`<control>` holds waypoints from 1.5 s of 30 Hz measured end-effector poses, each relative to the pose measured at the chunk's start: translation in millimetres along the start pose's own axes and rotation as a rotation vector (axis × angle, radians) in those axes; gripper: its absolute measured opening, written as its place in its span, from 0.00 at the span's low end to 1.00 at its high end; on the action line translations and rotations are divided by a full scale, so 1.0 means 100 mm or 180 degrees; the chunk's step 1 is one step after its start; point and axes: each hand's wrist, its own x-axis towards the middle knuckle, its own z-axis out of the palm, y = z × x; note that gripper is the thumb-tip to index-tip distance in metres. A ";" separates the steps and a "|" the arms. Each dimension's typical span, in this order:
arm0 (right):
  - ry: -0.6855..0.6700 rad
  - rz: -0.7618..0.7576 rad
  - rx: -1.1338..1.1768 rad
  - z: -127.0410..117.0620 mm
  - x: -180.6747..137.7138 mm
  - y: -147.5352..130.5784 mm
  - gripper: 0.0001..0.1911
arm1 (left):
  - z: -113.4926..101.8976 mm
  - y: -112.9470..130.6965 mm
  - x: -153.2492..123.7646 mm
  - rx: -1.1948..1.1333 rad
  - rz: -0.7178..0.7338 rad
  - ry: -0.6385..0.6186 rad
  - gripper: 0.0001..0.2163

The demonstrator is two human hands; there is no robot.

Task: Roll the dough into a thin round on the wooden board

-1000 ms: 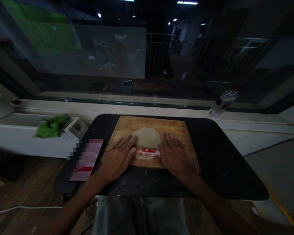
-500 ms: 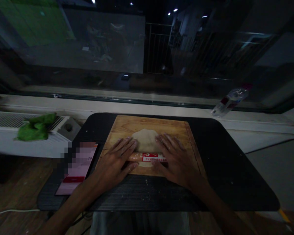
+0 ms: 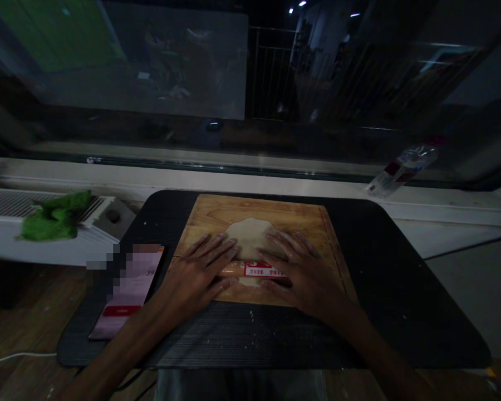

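A flat round of pale dough lies on a wooden cutting board. Across its near edge rests a wooden rolling pin with a red and white label. My left hand lies flat on the pin's left end, fingers stretched out and spread. My right hand presses flat on the pin's right end, fingers extended toward the dough. Most of the pin is hidden under my palms.
The board sits on a black ribbed mat sprinkled with flour crumbs. A pink booklet lies at the mat's left. A green cloth rests on a white radiator; a plastic bottle lies on the window sill.
Both hands and the pin have rolled slightly away from me over the dough's near edge; the label has turned. The camera view has dipped and shifted a little.
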 end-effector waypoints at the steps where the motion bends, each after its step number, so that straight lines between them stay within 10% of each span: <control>1: -0.0011 -0.0023 0.0012 -0.01 0.01 0.01 0.32 | 0.00 0.00 0.00 -0.0044 -0.0026 -0.0002 0.28; 15: -0.0144 -0.0002 0.0329 -0.05 0.08 0.01 0.39 | -0.18 -0.30 0.35 -0.0033 0.0318 -0.0896 0.38; 45: -0.0070 -0.0242 0.0203 -0.10 0.02 0.00 0.33 | -0.17 -0.10 0.16 -0.0268 0.0173 -0.0508 0.35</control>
